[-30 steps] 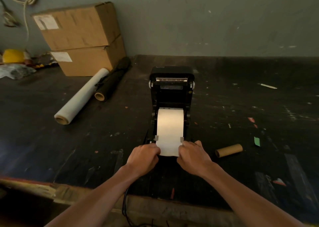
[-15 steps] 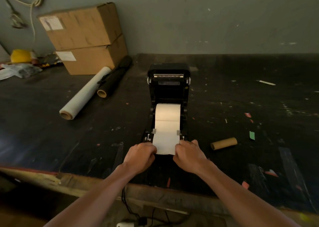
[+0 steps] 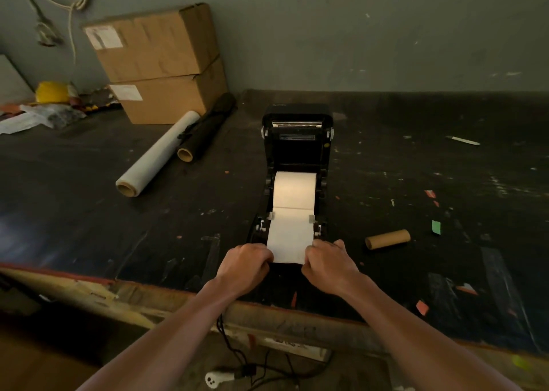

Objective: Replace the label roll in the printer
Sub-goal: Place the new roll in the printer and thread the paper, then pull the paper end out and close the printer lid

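Observation:
A black label printer (image 3: 297, 141) stands on the dark table with its lid tipped open toward the wall. A white label roll (image 3: 294, 190) sits in its bay. The paper strip (image 3: 289, 237) runs forward between two small grey guides and past the printer's front. My left hand (image 3: 243, 264) pinches the strip's left front corner. My right hand (image 3: 329, 261) pinches the right front corner. An empty brown cardboard core (image 3: 387, 239) lies on the table to the right of the printer.
Two stacked cardboard boxes (image 3: 160, 63) stand at the back left against the wall. A clear film roll (image 3: 157, 158) and a black roll (image 3: 205, 132) lie beside them. Paper scraps dot the table (image 3: 445, 167). Cables and a plug (image 3: 219, 378) hang below the table's front edge.
The view has tilted and pulled back a little. Both hands stay pinched on the strip's front corners; slightly more paper shows past the guides.

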`<action>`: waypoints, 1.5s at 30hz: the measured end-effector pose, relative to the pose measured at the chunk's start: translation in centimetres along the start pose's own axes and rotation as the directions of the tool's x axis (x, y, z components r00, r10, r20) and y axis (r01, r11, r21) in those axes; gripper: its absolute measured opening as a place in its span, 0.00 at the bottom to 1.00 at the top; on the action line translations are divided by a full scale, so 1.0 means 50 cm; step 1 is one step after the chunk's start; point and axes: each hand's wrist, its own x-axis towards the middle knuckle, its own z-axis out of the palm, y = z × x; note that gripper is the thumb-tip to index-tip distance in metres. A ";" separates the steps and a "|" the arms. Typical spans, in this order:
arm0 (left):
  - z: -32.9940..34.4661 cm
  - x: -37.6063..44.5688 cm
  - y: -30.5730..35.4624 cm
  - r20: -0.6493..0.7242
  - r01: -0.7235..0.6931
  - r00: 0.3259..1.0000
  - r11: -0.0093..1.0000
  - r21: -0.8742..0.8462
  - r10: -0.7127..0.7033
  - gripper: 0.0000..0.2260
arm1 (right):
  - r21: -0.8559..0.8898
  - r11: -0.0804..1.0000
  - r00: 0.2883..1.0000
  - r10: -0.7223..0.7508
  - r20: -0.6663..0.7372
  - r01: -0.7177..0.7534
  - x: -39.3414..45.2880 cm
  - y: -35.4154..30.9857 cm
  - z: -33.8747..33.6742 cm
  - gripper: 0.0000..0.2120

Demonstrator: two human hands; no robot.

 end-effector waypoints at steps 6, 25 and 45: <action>0.007 -0.013 0.004 -0.006 -0.001 1.000 1.000 0.007 0.001 0.10 | 0.021 1.000 1.000 0.006 -0.007 -0.006 -0.010 -0.001 0.011 0.09; 0.026 -0.040 0.001 -0.024 -0.005 1.000 1.000 -0.006 0.005 0.09 | 0.018 1.000 1.000 -0.020 -0.008 0.020 -0.031 -0.011 0.025 0.07; -0.106 0.076 -0.050 -0.222 0.051 0.972 0.988 -0.145 -0.083 0.14 | 0.294 0.953 0.971 0.134 -0.198 -0.072 0.029 0.048 -0.104 0.10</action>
